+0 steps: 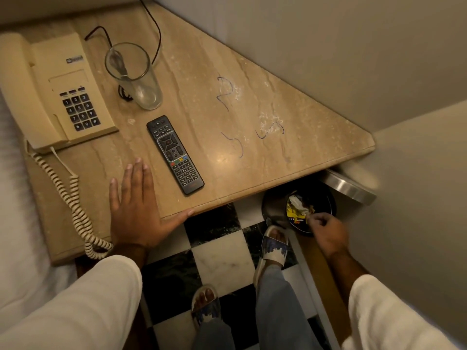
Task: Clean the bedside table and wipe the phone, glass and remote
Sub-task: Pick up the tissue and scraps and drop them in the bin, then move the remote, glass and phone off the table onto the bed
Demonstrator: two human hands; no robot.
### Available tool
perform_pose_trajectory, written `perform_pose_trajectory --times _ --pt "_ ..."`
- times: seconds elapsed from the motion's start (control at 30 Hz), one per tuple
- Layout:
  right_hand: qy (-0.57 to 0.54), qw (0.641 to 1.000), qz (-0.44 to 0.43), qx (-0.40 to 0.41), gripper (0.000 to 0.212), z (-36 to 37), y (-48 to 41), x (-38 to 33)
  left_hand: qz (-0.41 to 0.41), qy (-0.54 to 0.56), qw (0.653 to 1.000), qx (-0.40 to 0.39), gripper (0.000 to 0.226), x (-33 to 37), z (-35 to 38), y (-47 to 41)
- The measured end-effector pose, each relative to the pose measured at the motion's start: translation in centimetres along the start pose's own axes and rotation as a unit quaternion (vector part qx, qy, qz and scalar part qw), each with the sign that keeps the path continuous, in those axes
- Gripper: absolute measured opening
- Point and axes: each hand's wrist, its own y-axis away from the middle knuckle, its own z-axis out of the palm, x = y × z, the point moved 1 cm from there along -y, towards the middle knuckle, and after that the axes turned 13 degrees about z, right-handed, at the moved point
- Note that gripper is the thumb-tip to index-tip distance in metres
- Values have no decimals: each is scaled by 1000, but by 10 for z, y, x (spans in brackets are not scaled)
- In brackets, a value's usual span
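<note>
Head view: the left hand (136, 210) is pressed flat, fingers spread and empty, on the beige marble bedside table (252, 160), seemingly for support. The right hand (326, 231) is curled over the open steel pedal bin (303, 210); whether scrap is pinched cannot be told. A cream corded phone (58, 97), clear tumbler glass (134, 77) and black remote (175, 155) are left on the pen-marked, dusty top.

Remote (175, 154) right of phone (59, 93) (tabletop)

— What's out of sight? The bin (298, 210) at five o'clock sits partly under the table (252, 147) edge, and the phone (50, 97) handset runs off at nine o'clock.

— And the right hand (326, 231)?

— Blurred; its grip can't be made out.
</note>
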Motion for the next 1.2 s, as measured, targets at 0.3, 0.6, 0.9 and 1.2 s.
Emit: perform_pose_trajectory --times 0.3,0.6,0.9,1.2 --pt "88 952 -268 114 12 -42 69 -23 2 1 1000 -5 138 2 -2 1" --pt "186 841 -502 80 83 5 93 -138 -5 5 1000 9 141 1 3 3" --pt "337 698 -632 19 125 100 103 -231 -4 4 999 52 139 -1 8 3" --pt "373 666 -644 49 133 106 97 -232 -72 134 983 98 109 9 -17 -2"
